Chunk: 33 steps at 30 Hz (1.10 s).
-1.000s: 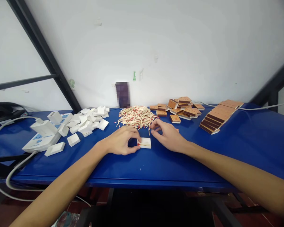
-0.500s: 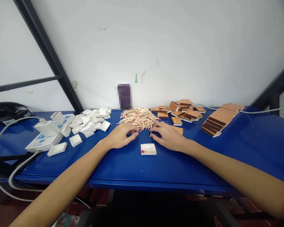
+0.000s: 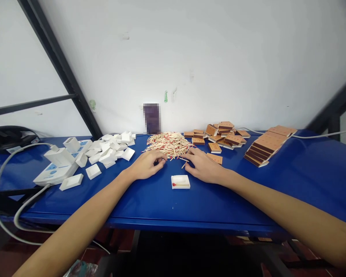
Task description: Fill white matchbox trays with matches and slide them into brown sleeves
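Observation:
My left hand (image 3: 150, 164) rests at the near left edge of a heap of red-tipped matchsticks (image 3: 170, 143). Its fingers curl towards the thumb, and whatever lies between them is too small to make out. On the other side, my right hand (image 3: 202, 165) has thumb and forefinger bent around a matchstick (image 3: 184, 165); another match lies by the forefinger tip. Between the hands and nearer to me sits an open white matchbox tray (image 3: 180, 182), with red-headed matchsticks lying along its front side.
Loose white trays (image 3: 106, 150) are piled at left, beside a white power strip (image 3: 56, 171) with plugs and cables. Brown matchbox sleeves (image 3: 226, 134) lie heaped at right, near a slanting row of brown boxes (image 3: 265, 146). A pixelated dark object (image 3: 152, 118) leans on the wall.
The fingers of my left hand have drawn closer together and slightly back. By my right fingertips, a match at the heap's edge now shows more clearly. The tray stays put.

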Each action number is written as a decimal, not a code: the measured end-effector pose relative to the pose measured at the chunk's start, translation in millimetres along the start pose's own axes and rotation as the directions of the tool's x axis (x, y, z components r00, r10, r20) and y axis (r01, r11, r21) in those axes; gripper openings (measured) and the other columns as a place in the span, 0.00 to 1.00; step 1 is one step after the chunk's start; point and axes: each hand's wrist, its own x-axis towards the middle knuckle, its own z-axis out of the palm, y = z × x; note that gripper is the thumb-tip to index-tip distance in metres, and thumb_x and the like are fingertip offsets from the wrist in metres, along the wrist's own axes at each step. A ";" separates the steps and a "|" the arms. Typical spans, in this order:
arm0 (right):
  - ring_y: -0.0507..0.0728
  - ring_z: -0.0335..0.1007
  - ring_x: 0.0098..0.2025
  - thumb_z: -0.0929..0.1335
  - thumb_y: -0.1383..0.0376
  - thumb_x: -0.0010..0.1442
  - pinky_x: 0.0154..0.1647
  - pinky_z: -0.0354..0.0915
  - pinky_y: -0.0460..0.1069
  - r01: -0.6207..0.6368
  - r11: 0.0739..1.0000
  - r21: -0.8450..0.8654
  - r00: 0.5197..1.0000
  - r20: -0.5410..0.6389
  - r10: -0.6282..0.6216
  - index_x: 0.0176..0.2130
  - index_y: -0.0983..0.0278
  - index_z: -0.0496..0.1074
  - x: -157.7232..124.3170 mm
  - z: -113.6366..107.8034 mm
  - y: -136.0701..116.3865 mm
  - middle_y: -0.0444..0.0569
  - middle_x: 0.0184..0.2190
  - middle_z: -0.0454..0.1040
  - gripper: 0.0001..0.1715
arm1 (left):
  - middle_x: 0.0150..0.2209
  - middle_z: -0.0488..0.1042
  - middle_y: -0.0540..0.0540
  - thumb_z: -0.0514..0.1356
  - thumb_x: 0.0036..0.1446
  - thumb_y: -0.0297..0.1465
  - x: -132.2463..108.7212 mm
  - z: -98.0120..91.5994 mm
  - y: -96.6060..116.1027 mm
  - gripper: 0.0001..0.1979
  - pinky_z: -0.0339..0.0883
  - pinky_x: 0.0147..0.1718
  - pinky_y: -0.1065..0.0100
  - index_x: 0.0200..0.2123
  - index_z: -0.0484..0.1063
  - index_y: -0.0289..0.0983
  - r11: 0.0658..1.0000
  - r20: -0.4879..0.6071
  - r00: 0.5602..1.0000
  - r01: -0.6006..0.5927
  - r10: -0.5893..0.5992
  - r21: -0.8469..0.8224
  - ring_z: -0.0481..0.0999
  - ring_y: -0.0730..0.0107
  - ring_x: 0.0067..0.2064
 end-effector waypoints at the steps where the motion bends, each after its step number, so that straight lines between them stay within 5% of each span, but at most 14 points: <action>1: 0.65 0.66 0.50 0.62 0.64 0.65 0.50 0.65 0.60 0.002 1.000 0.007 1.000 0.002 -0.002 0.52 0.66 0.73 0.3 0.5 1.0 0.58 0.44 0.70 0.19 | 0.31 0.74 0.49 0.53 0.64 0.31 0.0 0.1 -0.1 0.09 0.62 0.36 0.67 0.38 0.73 0.37 1.000 0.002 1.000 0.002 -0.002 0.001 0.71 0.69 0.34; 15: 0.58 0.70 0.41 0.64 0.71 0.61 0.44 0.66 0.53 0.135 0.971 0.199 0.991 -0.038 -0.130 0.35 0.63 0.72 -6.6 -5.5 -2.9 0.50 0.36 0.76 0.07 | 0.36 0.76 0.48 0.52 0.64 0.29 -0.7 1.9 -0.5 0.10 0.63 0.42 0.65 0.37 0.73 0.37 0.999 0.020 0.999 -0.045 0.045 0.026 0.72 0.66 0.40; 27: 0.55 0.72 0.35 0.65 0.71 0.60 0.38 0.65 0.50 0.179 0.952 0.249 0.977 -0.156 -0.143 0.40 0.64 0.74 -2.1 3.5 -1.8 0.49 0.33 0.77 0.10 | 0.44 0.69 0.42 0.51 0.67 0.38 10.2 13.9 17.7 0.18 0.61 0.48 0.57 0.55 0.69 0.40 0.996 0.103 0.994 -0.043 0.035 0.075 0.67 0.59 0.47; 33: 0.56 0.69 0.36 0.64 0.71 0.61 0.38 0.63 0.50 0.169 0.963 0.210 0.983 -0.109 -0.149 0.40 0.63 0.74 -3.0 1.5 0.2 0.49 0.33 0.76 0.10 | 0.43 0.65 0.42 0.50 0.67 0.35 12.0 16.3 14.7 0.17 0.59 0.49 0.55 0.54 0.72 0.42 0.989 0.139 0.989 -0.068 0.050 0.133 0.64 0.58 0.47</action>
